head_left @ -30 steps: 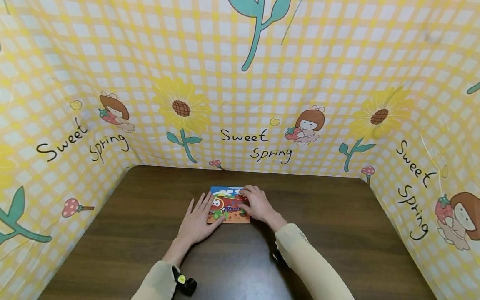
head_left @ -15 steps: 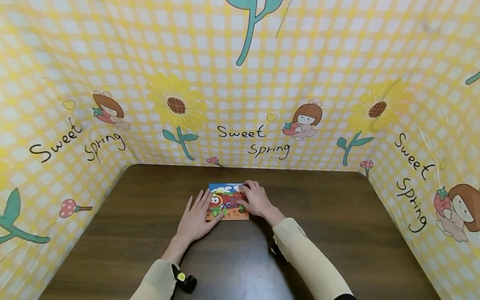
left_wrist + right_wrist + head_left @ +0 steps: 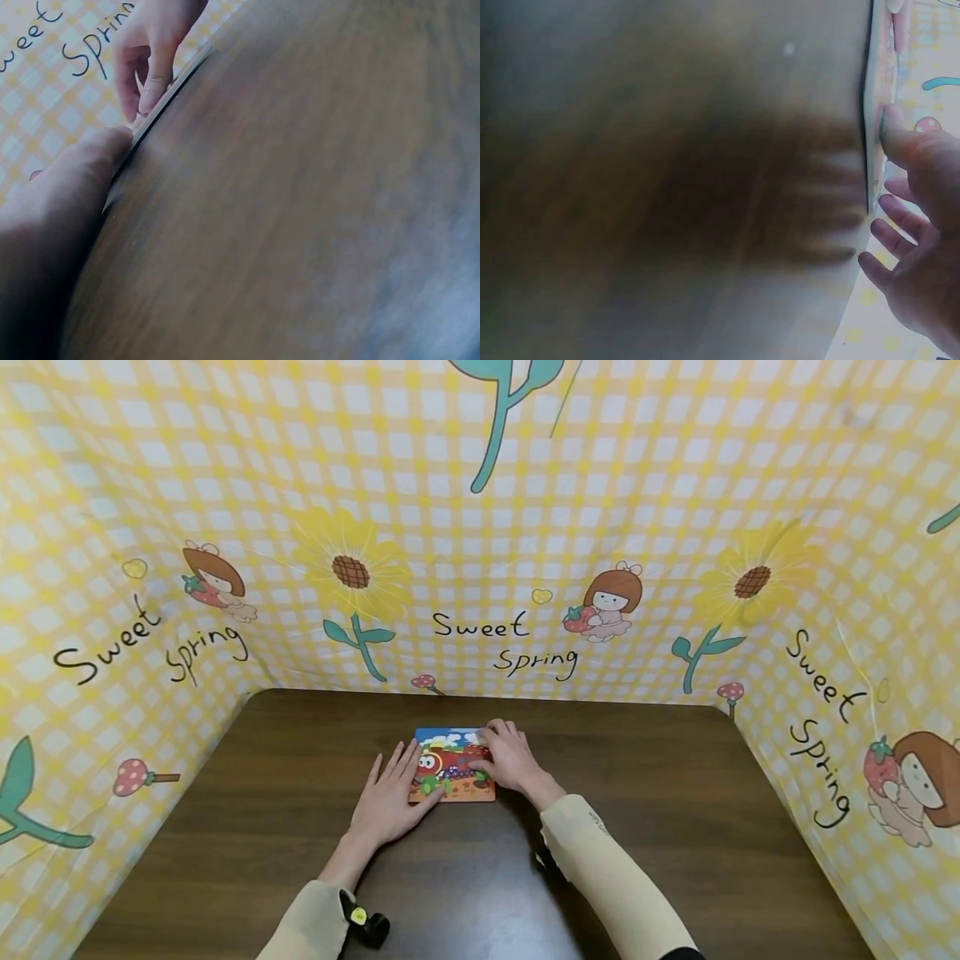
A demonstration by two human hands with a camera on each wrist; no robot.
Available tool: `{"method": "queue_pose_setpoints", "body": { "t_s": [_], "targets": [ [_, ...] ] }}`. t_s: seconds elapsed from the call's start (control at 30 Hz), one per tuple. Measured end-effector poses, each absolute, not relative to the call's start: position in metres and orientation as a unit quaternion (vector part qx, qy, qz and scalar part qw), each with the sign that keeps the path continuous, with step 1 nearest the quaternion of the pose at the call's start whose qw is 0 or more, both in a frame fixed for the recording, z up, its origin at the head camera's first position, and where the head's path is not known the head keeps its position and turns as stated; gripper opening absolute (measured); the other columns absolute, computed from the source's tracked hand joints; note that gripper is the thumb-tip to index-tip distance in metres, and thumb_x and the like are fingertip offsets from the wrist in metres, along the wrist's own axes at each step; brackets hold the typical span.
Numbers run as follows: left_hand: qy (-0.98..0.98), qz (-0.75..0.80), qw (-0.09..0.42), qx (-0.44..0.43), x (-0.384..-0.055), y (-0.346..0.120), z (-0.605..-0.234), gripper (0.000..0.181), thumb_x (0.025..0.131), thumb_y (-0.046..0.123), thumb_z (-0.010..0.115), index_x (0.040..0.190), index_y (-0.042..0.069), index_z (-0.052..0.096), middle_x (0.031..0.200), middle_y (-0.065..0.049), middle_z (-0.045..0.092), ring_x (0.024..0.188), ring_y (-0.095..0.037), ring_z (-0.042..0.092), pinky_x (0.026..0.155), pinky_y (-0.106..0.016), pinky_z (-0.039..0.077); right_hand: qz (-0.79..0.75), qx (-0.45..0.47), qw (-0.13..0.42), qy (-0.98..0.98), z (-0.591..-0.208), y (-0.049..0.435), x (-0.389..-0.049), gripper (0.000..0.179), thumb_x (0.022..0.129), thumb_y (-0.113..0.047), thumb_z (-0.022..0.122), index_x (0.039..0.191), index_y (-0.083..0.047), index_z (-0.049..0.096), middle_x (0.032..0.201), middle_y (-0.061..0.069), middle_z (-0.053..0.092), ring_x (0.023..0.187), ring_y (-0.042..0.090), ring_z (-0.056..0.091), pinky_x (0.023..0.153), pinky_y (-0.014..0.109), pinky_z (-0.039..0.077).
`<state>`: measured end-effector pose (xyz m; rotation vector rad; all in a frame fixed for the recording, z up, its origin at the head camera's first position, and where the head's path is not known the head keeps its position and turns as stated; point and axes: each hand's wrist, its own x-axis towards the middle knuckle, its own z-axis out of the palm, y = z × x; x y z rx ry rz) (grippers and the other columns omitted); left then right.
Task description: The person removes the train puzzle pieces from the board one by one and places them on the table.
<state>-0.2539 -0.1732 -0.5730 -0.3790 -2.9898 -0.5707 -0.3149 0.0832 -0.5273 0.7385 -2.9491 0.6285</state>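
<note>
Lining back and sides: cloth (image 3: pixel 480 552), yellow-checked, printed. Counter (image 3: pixel 225 843), dark, wood-grained. Sleeves (image 3: pixel 611 877), two, pale. Left hand (image 3: pixel 386 802): fingers straight, released, resting over the left edge of the picture board (image 3: pixel 453 768). Right hand (image 3: pixel 513 760): fingers bent over its right part, thumb touching; cannot tell whether anything is pinched. Picture board: colourful, flat on the counter's far part, between both hands. Wrist device (image 3: pixel 367 928): black, at left cuff.
</note>
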Motion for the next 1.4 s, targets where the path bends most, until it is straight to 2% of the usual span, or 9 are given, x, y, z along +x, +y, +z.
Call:
{"method": "queue_pose_setpoints", "body": {
  "t_s": [0.07,0.23,0.3,0.63,0.87,1.07,1.3,1.4],
  "targets": [
    [-0.974,-0.185,0.037,-0.124,-0.253,-0.173,-0.573,0.102,0.103,0.078,0.053,0.177,0.015,0.024,0.185,-0.007,0.024,0.174,-0.032,0.018,0.140,-0.064,0.008,0.205,0.238,0.027,-0.949,-0.541,0.085,-0.325,0.066,0.101,-0.046,0.080,0.150,-0.003,0.065,0.150,0.020,0.058,0.136,0.036,0.052,0.111,0.054,0.049],
    [-0.974,-0.183,0.035,-0.129,-0.253,-0.173,-0.574,0.102,0.102,0.078,0.054,0.177,0.015,0.024,0.185,-0.007,0.024,0.174,-0.032,0.018,0.140,-0.064,0.009,0.237,0.210,0.010,-0.948,-0.539,0.083,-0.326,0.062,0.100,-0.042,0.083,0.146,-0.003,0.065,0.145,0.021,0.059,0.132,0.035,0.051,0.113,0.053,0.047],
    [-0.974,-0.183,0.034,-0.130,-0.252,-0.173,-0.575,0.102,0.102,0.077,0.054,0.177,0.015,0.024,0.185,-0.007,0.024,0.174,-0.032,0.018,0.140,-0.065,0.009,0.256,0.191,-0.011,-0.948,-0.525,0.079,-0.318,0.058,0.098,-0.033,0.085,0.143,-0.002,0.065,0.143,0.023,0.058,0.133,0.040,0.050,0.115,0.058,0.045],
    [-0.971,-0.197,0.041,-0.131,-0.249,-0.173,-0.573,0.101,0.102,0.074,0.059,0.177,0.015,0.026,0.184,-0.008,0.025,0.174,-0.032,0.019,0.140,-0.065,0.010,0.275,0.171,-0.034,-0.946,-0.527,0.076,-0.319,0.058,0.098,-0.033,0.086,0.142,-0.003,0.064,0.133,0.018,0.062,0.129,0.036,0.053,0.112,0.054,0.046],
    [-0.971,-0.197,0.039,-0.129,-0.248,-0.173,-0.576,0.101,0.101,0.075,0.059,0.177,0.015,0.027,0.184,-0.008,0.026,0.173,-0.032,0.020,0.140,-0.065,0.010,0.310,0.154,-0.043,-0.937,-0.529,0.076,-0.319,0.055,0.096,-0.028,0.089,0.138,-0.002,0.062,0.140,0.022,0.054,0.130,0.037,0.050,0.116,0.056,0.044],
    [-0.971,-0.199,0.034,-0.128,-0.248,-0.174,-0.575,0.101,0.102,0.075,0.058,0.177,0.016,0.026,0.185,-0.007,0.025,0.174,-0.032,0.019,0.140,-0.064,0.008,0.328,0.142,-0.044,-0.933,-0.533,0.074,-0.321,0.054,0.095,-0.027,0.089,0.137,-0.006,0.061,0.142,0.023,0.053,0.130,0.037,0.050,0.116,0.056,0.043],
    [-0.966,-0.209,0.027,-0.152,-0.259,-0.174,-0.563,0.104,0.101,0.070,0.064,0.173,0.004,0.031,0.185,-0.014,0.021,0.174,-0.035,0.017,0.139,-0.068,0.011,0.342,0.131,-0.051,-0.929,-0.530,0.075,-0.322,0.056,0.096,-0.027,0.089,0.140,-0.006,0.061,0.147,0.024,0.054,0.134,0.039,0.050,0.116,0.056,0.042],
    [-0.964,-0.204,0.022,-0.172,-0.268,-0.173,-0.560,0.105,0.100,0.069,0.066,0.174,0.004,0.029,0.185,-0.014,0.019,0.174,-0.034,0.016,0.139,-0.068,0.012,0.349,0.128,-0.052,-0.927,-0.528,0.073,-0.322,0.056,0.096,-0.026,0.089,0.141,-0.005,0.061,0.148,0.025,0.054,0.136,0.040,0.050,0.118,0.057,0.041]
  ]
}}
